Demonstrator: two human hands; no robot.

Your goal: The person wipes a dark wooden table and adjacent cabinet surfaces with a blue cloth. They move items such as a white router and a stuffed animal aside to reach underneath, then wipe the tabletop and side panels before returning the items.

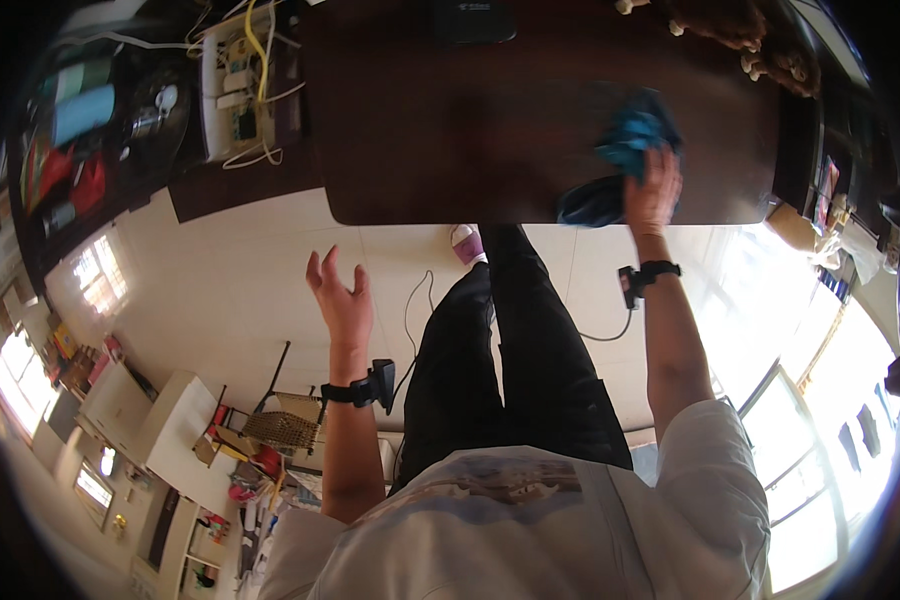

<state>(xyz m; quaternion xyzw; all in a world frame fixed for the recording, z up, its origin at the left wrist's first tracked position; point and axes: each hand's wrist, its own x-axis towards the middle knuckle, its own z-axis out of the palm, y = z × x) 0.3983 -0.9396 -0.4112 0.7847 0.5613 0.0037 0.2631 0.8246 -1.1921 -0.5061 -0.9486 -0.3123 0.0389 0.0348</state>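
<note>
My right hand (654, 193) rests on a blue cloth (634, 139), pressing it against the dark brown wooden tabletop (435, 150) near its right end. The hand and cloth are slightly blurred. A darker fold of cloth (592, 202) lies by the front edge, left of my wrist; whether it belongs to the same cloth is hard to tell. Over the pale floor, in front of the table, my left hand (339, 289) hangs in the air with its fingers apart and nothing in them. Each wrist wears a black strap with a small device.
At the table's back stands a black box (474, 21). Brown plush toys (784, 64) sit at the back right. An open box of cables and plugs (240, 90) is at the left. A thin cable (411, 322) runs beside my legs. Behind to the left is a woven chair (289, 420).
</note>
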